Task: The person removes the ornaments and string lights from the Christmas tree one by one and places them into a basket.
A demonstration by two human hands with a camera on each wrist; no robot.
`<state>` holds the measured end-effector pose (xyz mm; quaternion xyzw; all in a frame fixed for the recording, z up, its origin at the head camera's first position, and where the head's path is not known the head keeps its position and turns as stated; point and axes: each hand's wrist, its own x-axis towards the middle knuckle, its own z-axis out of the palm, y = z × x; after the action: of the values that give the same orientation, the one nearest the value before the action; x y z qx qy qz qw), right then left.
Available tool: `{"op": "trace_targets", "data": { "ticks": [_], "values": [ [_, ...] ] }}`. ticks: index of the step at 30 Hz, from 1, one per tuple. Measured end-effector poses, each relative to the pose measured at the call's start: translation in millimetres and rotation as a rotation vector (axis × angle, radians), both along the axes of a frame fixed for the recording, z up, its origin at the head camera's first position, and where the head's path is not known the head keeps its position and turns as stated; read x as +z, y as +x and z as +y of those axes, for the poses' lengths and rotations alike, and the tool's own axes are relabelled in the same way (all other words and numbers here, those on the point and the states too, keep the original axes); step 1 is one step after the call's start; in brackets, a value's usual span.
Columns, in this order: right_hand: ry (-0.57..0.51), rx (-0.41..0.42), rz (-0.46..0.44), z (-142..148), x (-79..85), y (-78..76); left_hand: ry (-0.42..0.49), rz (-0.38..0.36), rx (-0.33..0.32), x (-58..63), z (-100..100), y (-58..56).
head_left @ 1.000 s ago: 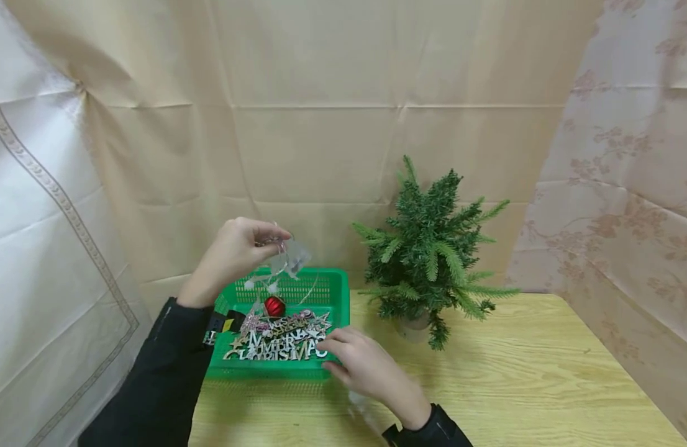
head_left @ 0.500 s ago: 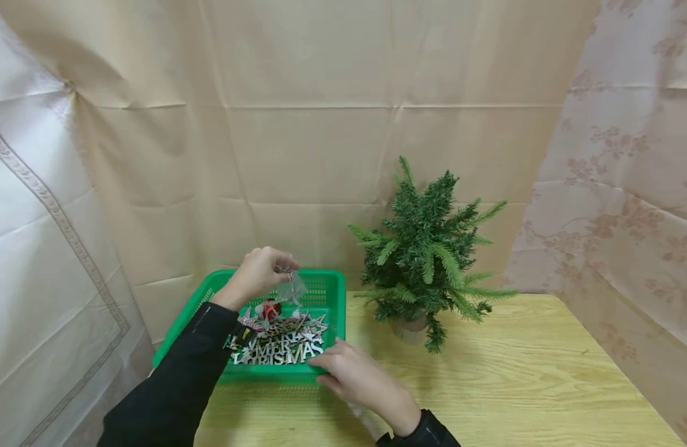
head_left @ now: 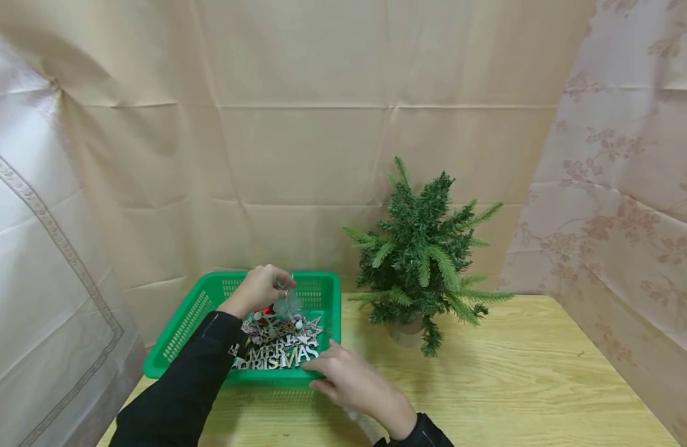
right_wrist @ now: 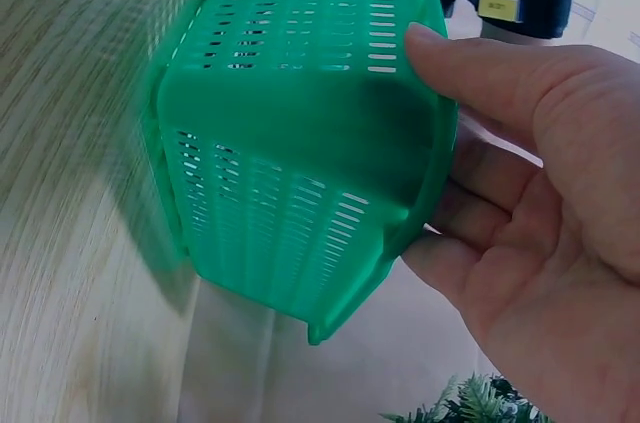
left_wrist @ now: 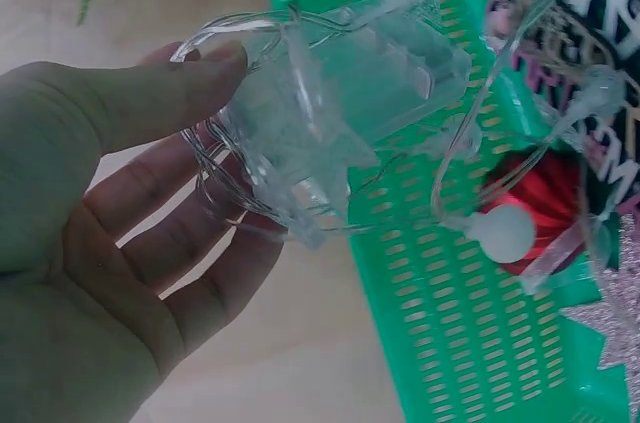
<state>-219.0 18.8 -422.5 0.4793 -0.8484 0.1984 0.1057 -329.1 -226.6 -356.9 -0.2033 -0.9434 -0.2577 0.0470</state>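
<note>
In the left wrist view, a bundle of string lights (left_wrist: 330, 133) with clear wire, white round bulbs, clear stars and a clear plastic box hangs from my left hand (head_left: 261, 289), pinched between thumb and fingers. That hand is over the green plastic basket (head_left: 276, 377). My right hand (head_left: 359, 382) grips the basket's near right corner, thumb outside and fingers over the rim, as the right wrist view shows. Inside the basket lie a red ball ornament (left_wrist: 535, 205), a glittery pink star (left_wrist: 610, 318) and a heap of silvery letter ornaments (head_left: 268, 357).
A small artificial Christmas tree (head_left: 422, 248) stands right of the basket on the wooden table (head_left: 500, 366). A beige cloth (head_left: 299, 155) hangs behind, with patterned cloth (head_left: 617, 205) at the right and white cloth (head_left: 36, 267) at the left.
My left hand has lowered the string lights into the basket area and moved slightly right. The basket's left end shows more now. My right hand stays at the corner, now gripping its rim.
</note>
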Motion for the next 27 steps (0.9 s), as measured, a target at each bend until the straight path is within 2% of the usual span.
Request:
{"op": "trace_targets", "data": {
  "ticks": [8, 13, 17, 20, 23, 27],
  "values": [
    [0.014, 0.017, -0.021, -2, 1.1, -0.4, -0.019, -0.049, 0.010, -19.4, -6, -1.5],
    [0.012, 0.025, -0.010, -2, 2.5, -1.0, -0.012, -0.036, 0.017, -27.8, -10, -5.5],
    [0.005, 0.029, 0.008, -2, 2.4, -2.5, -0.006, -0.050, 0.069, -30.4, -13, -9.6],
    [0.001, 0.028, 0.009, -2, 2.2, -4.2, -0.034, -0.083, 0.117, -31.7, -15, -12.6],
    [0.002, 0.022, 0.003, -1, 2.1, -5.0, -0.079, -0.107, 0.135, -34.7, -15, -13.9],
    [0.008, 0.007, 0.002, 0, -0.4, -3.4, -0.149, -0.127, 0.144, -45.8, -12, -14.6]
  ]
}}
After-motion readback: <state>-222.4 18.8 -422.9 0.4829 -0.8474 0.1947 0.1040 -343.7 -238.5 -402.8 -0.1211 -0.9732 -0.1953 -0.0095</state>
